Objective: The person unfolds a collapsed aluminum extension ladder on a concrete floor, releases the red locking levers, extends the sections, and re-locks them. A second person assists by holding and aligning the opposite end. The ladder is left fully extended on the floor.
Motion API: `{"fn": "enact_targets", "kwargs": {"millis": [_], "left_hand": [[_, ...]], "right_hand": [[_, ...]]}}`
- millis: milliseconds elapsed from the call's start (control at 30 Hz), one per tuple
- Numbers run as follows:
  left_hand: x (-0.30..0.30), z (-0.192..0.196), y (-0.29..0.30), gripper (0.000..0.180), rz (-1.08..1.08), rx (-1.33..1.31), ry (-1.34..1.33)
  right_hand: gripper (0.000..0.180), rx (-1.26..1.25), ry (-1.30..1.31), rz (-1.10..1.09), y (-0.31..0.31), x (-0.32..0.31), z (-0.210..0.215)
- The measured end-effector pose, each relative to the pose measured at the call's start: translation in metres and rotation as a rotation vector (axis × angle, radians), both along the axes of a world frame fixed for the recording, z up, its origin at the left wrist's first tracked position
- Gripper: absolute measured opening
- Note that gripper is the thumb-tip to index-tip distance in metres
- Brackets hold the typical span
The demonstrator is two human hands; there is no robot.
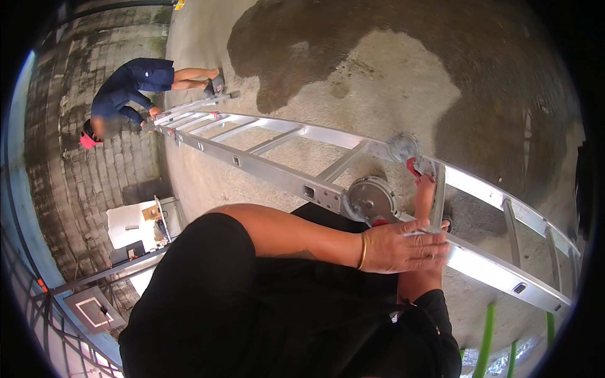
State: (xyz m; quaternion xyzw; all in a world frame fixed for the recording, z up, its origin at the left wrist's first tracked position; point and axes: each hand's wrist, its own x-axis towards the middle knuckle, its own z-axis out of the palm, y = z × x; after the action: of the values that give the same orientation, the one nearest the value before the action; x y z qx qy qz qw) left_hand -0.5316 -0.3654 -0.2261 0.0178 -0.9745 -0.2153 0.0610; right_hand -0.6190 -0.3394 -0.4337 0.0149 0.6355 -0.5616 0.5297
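A long aluminium folding ladder (328, 183) with round hinges and red levers runs aslant across the view in front of me. My left hand (406, 247), with a gold bangle at the wrist, lies along the near rail beside the near hinge (373, 200). Its fingers are stretched out flat, and the thumb is on the rail's upper edge. Below that rail passes my right forearm, reaching to the far rail. There my right hand (425, 184) is closed at the red lever (413, 167) of the far hinge (403, 148); its fingers are partly hidden.
At the ladder's far end, another person (132, 88) in dark clothes and a red cap bends with both hands at it. Wet patches (498, 82) darken the concrete floor. A block wall (69, 120), a white table (132, 227) and green bars (485, 343) stand around.
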Motion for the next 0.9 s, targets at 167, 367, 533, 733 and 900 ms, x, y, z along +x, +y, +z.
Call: {"fn": "enact_targets", "kwargs": {"millis": [167,367,533,733,900], "left_hand": [[-0.006,0.004,-0.015,0.066,0.124,-0.073,0.014],[-0.007,0.008,-0.047,0.077,0.077,0.228,0.015],[-0.002,-0.003,-0.056,0.075,0.085,-0.019,-0.049],[0.01,-0.023,-0.026,0.062,0.147,-0.136,0.094],[0.028,-0.037,-0.004,0.049,0.125,0.01,0.014]], "right_hand": [[0.099,0.018,-0.007,-0.011,-0.005,0.008,-0.001],[0.099,0.056,-0.018,-0.031,0.019,0.004,0.018],[0.1,0.093,-0.037,-0.125,0.034,-0.036,0.029],[0.101,0.057,-0.138,-0.472,0.097,-0.159,0.106],[0.102,0.047,-0.11,-0.787,0.143,-0.213,0.146]]}}
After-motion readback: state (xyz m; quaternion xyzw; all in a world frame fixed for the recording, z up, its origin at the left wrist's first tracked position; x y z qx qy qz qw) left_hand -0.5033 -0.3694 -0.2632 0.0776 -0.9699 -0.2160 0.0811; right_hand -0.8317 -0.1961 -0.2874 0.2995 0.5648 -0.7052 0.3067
